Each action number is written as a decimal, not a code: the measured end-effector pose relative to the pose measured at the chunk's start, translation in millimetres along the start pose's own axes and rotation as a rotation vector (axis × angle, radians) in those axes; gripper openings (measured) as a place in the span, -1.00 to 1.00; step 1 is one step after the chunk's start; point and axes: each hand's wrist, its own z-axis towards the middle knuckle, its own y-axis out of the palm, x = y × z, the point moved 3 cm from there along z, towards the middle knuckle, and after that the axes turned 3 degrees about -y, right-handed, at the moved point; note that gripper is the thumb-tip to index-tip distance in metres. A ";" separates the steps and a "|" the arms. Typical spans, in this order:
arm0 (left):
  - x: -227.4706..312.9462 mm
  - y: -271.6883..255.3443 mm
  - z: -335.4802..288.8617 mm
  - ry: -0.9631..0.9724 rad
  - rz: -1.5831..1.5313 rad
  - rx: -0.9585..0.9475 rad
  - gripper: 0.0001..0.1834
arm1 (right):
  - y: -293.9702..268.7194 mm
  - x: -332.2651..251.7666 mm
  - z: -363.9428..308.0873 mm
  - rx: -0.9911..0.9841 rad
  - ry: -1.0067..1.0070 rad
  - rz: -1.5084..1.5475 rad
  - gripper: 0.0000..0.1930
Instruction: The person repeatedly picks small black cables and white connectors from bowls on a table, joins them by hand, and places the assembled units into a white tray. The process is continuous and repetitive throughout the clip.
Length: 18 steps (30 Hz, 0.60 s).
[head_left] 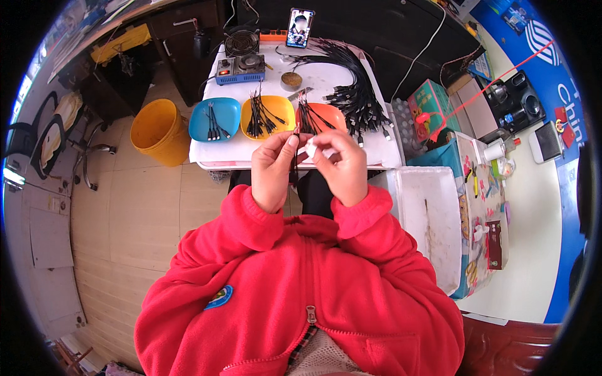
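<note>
In front of my chest, at the near edge of the white table (216, 150), my left hand (273, 168) is closed on a thin black cable (295, 164) that hangs down from the fingers. Close beside it, my right hand (345, 166) pinches a small white piece (311, 149), too small to name for certain, near the cable's top end. Just beyond the hands stand a blue plate (232, 116), a yellow plate (286, 111) and an orange plate (337, 116). Each has short black cables lying in it, some with bare or coloured wire ends.
A large bundle of black cables (354, 84) lies at the table's right. Behind the plates are a blue heating unit (240, 72), a small round tin (291, 80) and a propped phone (300, 28). A yellow bucket (160, 135) stands left; a white foam box (429, 219) stands right.
</note>
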 end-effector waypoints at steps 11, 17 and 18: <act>2.3 0.8 -8.3 0.105 0.272 -0.109 -0.83 | -0.5 6.2 6.5 -0.051 0.272 0.405 -0.89; -1.7 1.6 -9.5 -0.143 -0.068 -0.226 -0.84 | 9.4 21.5 -1.6 -0.141 0.682 1.080 -0.89; -1.7 0.5 -8.7 -0.209 -0.102 -0.265 -0.83 | 9.5 22.3 -2.7 -0.167 0.707 1.142 -0.89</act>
